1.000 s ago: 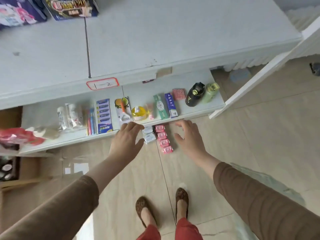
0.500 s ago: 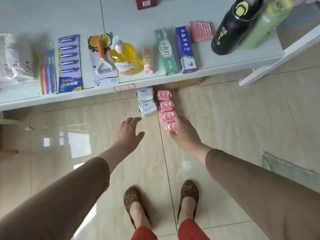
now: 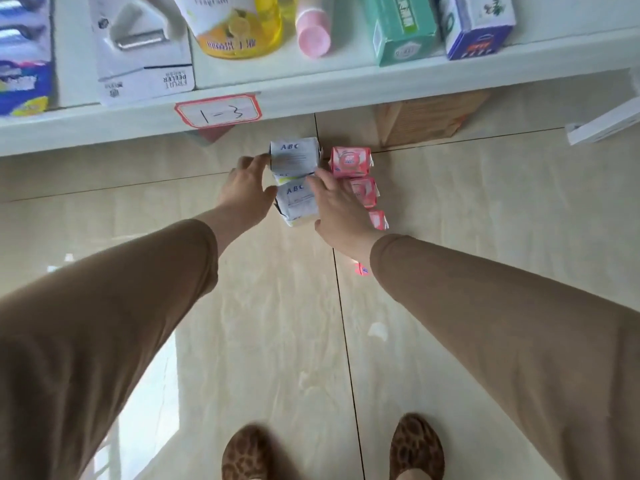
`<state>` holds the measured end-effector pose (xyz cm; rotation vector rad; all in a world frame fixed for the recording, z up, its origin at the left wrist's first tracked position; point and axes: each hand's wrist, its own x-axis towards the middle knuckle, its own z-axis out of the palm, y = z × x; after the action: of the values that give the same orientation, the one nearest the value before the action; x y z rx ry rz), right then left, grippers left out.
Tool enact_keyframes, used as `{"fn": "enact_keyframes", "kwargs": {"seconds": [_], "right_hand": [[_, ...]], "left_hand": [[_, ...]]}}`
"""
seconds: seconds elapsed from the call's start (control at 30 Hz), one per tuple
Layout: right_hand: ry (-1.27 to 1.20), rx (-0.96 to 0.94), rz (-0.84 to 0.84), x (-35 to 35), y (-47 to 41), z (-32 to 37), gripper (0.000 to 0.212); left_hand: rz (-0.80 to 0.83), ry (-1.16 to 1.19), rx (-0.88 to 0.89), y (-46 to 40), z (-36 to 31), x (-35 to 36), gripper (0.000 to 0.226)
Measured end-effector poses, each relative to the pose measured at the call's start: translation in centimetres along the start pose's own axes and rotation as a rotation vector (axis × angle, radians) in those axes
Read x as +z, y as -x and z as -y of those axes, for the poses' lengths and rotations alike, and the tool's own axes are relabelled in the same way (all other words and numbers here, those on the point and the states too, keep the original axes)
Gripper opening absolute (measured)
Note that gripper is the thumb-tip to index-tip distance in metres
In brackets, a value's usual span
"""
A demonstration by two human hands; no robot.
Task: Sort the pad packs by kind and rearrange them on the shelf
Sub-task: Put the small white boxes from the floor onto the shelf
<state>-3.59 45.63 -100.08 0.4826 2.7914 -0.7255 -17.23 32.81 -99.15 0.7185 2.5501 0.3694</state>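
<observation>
Glossy beige tile floor (image 3: pixel 270 341) lies under you, and your left hand (image 3: pixel 247 192), fingers spread, presses the nine o'clock side of two soft white crinkled packs (image 3: pixel 294 161) printed "ABC", while your right hand (image 3: pixel 341 211) cups their three o'clock side; whether either truly grips them I cannot tell. At three o'clock of these, a column of shiny pink packs (image 3: pixel 351 162) runs toward you, partly hidden by your right wrist, beneath a white shelf edge (image 3: pixel 381 88) tagged "1-3".
</observation>
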Motion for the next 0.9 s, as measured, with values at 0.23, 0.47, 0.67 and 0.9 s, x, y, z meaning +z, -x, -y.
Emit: {"fn": "enact_keyframes", "kwargs": {"seconds": [0.23,0.47,0.67,0.9], "right_hand": [[0.322,-0.05,-0.091,3.0,-1.0,-0.1,0.061],[0.074,0.024,0.079,4.2,4.9,0.3,0.063],[-0.24,0.157,0.23,-2.8,15.8,2.7,0.063],[-0.451,0.295,0.133,-19.7,25.1,10.0,0.076]], "left_hand": [[0.084,-0.135,0.069,-6.4,-1.1,2.3,0.091],[0.057,0.007,-0.01,-1.4,-0.2,4.0,0.074],[0.157,0.075,-0.127,11.8,1.5,-1.7,0.069],[0.165,0.192,-0.069,25.1,-4.2,-17.5,0.068]]}}
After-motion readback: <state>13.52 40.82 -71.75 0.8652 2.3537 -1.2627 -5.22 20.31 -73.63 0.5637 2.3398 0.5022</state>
